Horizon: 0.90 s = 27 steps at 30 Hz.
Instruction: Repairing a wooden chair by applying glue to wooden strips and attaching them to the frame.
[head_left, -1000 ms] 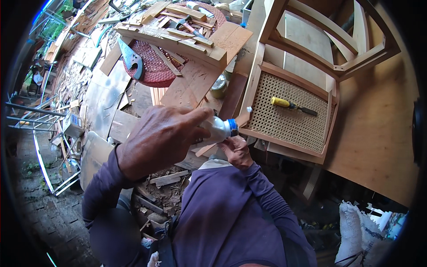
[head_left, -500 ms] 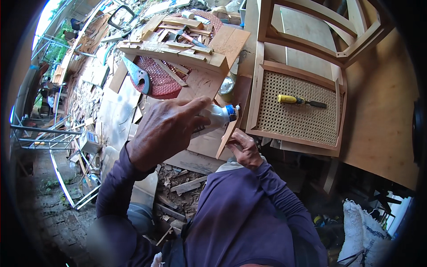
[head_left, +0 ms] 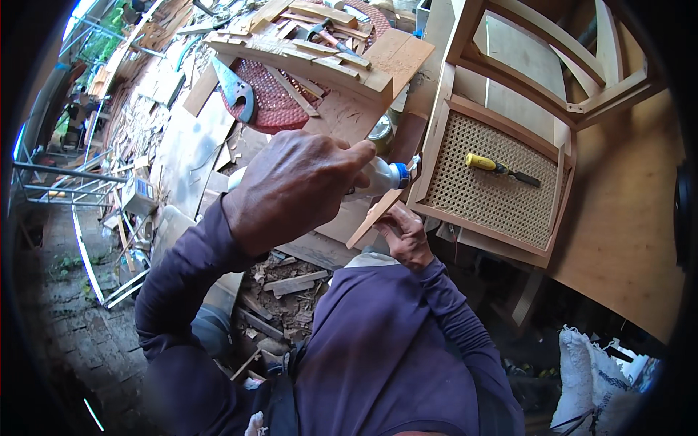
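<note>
My left hand is closed around a whitish glue bottle with a blue cap, tipped sideways so its nozzle points right. White stuff shows at the nozzle, close to the upper end of a thin flat wood strip. My right hand pinches that strip from below and tilts it up in front of my body. Just right of both hands lies a cane-panelled wooden frame, and on its woven cane rests a chisel with a yellow handle.
A wooden chair frame stands at the far right on a plywood surface. Beyond my left hand, a red woven seat carries wood offcuts, a hammer and a handsaw. A round can stands beside them. Scrap wood litters the ground.
The whole view has shifted slightly, the bench items now sitting lower and further right. Both hands keep their holds; the bottle's nozzle stays near the strip's upper end.
</note>
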Tool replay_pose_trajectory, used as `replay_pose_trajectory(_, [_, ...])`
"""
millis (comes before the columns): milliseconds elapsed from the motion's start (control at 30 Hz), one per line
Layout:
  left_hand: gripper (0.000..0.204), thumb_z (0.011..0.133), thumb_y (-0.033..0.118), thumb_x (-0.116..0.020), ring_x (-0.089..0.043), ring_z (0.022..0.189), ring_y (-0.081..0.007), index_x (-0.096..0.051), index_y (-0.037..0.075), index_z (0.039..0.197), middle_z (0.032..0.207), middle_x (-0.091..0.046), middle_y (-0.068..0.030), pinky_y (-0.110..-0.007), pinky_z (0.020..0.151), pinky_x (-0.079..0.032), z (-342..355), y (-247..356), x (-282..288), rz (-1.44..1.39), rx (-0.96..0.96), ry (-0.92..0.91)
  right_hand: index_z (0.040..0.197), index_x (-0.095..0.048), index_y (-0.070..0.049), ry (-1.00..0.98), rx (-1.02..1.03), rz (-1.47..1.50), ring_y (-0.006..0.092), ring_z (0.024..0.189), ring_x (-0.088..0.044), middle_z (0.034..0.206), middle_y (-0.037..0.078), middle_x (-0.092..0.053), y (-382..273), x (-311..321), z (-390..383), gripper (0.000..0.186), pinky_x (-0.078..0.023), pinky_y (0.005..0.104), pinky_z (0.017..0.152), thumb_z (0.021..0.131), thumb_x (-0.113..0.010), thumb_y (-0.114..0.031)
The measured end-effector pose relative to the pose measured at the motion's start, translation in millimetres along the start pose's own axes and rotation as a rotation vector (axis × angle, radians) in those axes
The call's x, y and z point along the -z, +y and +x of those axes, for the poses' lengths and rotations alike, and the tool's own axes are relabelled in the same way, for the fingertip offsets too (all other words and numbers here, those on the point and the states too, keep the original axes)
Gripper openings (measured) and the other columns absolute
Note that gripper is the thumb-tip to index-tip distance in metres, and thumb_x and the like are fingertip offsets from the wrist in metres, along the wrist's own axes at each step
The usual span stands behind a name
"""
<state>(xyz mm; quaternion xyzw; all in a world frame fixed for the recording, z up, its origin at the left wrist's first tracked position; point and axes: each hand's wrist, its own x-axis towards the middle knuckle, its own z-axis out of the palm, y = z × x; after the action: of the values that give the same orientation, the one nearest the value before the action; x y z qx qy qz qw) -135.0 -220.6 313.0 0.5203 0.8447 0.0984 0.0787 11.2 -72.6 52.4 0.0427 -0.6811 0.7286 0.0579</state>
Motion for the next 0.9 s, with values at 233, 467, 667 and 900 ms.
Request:
replay_pose_trajectory(233, [0.029,0.082,-0.002,-0.069,-0.075,0.073,-0.0386,-0.065,0.001,0.111,0.088,-0.079,-0.0149,-0.049,0.062,-0.056,-5.6,-2.0,-12.2,-0.008,0.027,-0.027,0.109,-0.065,0.006,0.032,0.051,-0.015,0.0222,0.098,-0.076,0.101,0.012,-0.065,-6.3,-3.6,1.4,0.022,-0.062,0.031,0.089,0.091,-0.071,0.017])
replay_pose_trajectory(467, [0.029,0.081,-0.001,-0.071,-0.074,0.073,-0.0405,-0.066,0.001,0.109,0.082,-0.075,-0.0187,-0.05,0.062,-0.055,-12.0,-1.7,-21.9,0.015,0.057,-0.063,0.126,-0.07,0.003,0.016,-0.037,0.003,0.0215,0.111,-0.075,0.119,0.012,-0.074,-10.7,-2.4,0.8,0.028,-0.059,0.034,0.1,0.099,-0.069,0.008])
replay_pose_trajectory(667, [0.028,0.081,-0.001,-0.071,-0.073,0.073,-0.0403,-0.066,0.001,0.108,0.081,-0.075,-0.0187,-0.05,0.063,-0.054,-15.7,-8.2,-34.1,-0.009,0.061,-0.076,0.124,-0.071,0.003,0.049,-0.049,-0.015,0.0199,0.108,-0.074,0.116,0.012,-0.074,-17.4,-1.5,3.3,0.026,-0.058,0.0325,0.095,0.099,-0.071,0.008])
replay_pose_trajectory(900, [0.025,0.081,0.001,-0.071,-0.074,0.073,-0.0397,-0.065,0.003,0.105,0.081,-0.075,-0.0179,-0.05,0.063,-0.054,-21.2,-13.3,-44.5,-0.056,0.074,-0.1,0.12,-0.072,0.005,0.128,-0.037,0.01,0.0171,0.102,-0.073,0.107,0.01,-0.076,-19.1,-1.4,5.1,0.024,-0.058,0.0317,0.093,0.097,-0.073,0.01])
